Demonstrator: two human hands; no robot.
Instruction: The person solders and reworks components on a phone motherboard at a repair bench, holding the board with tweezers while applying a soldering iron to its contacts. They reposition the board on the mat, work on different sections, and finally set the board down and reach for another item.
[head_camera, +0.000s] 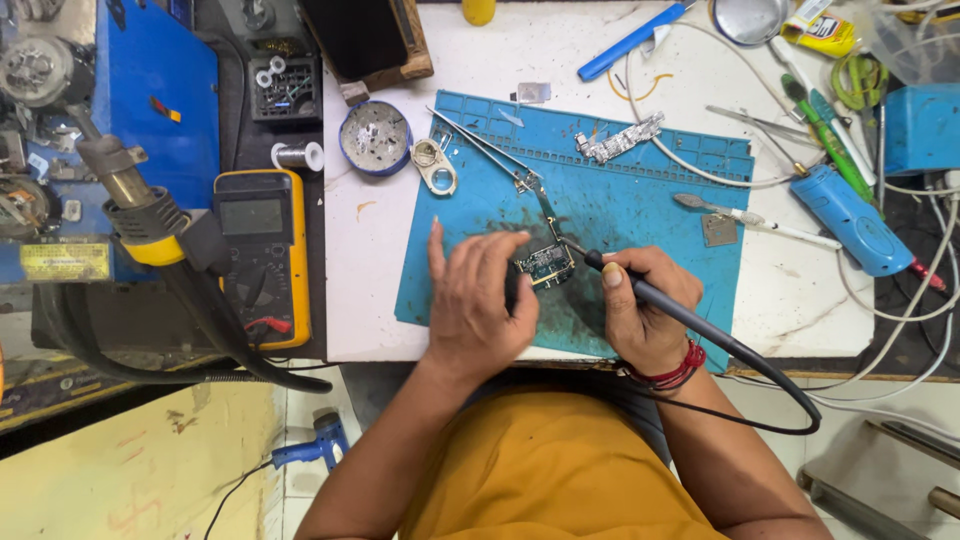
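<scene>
Pressing a slim black soldering iron (660, 300), right hand (645, 315) touches small circuit board (545, 265).

Both forearms are reaching up from the bottom of the view and converging over the blue mat (640, 190). The left hand (478, 300) is lying palm down near the mat's lower edge, its fingers curling over toward the right and its index finger sticking straight up along the mat's left side. The right hand (643, 310) is sitting just right of it, also at the mat's lower edge, fingers wrapping in a pen-like grip with the thumb pressing on top. The right wrist is bending slightly inward.
</scene>
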